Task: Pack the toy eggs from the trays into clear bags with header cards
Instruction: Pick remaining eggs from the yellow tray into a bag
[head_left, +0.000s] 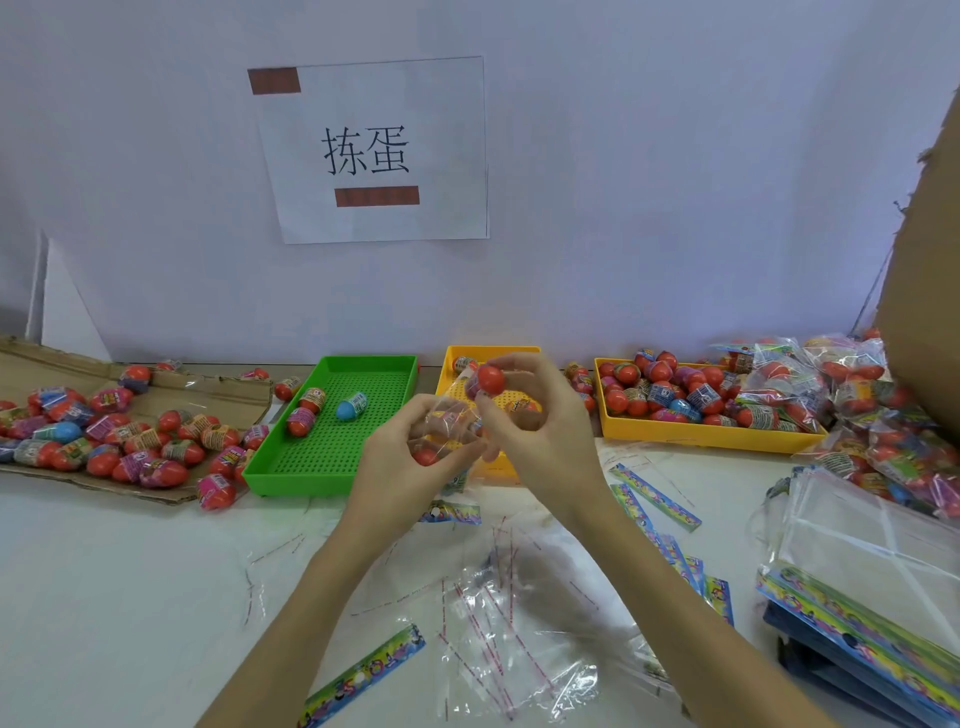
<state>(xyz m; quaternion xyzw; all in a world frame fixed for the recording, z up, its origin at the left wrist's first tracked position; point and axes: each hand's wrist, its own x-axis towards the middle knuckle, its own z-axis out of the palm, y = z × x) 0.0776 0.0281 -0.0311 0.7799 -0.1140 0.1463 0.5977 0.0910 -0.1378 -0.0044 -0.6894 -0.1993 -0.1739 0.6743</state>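
Note:
My left hand (410, 457) grips a clear bag (447, 426) with toy eggs inside, its colourful header card (452, 512) hanging below. My right hand (535, 426) pinches a red toy egg (490, 379) at the bag's mouth. Behind the hands sits a yellow tray (493, 353), mostly hidden, with a couple of eggs. Three eggs lie in the green tray (332, 452). Another yellow tray (701, 431) on the right is heaped with eggs.
Loose eggs cover the flattened cardboard (104, 364) at left. Filled bags (857, 384) pile at the right, with a stack of empty bags (872, 545) and header cards (654, 499) nearby. Peeled strips and plastic scraps (493, 623) litter the white table in front.

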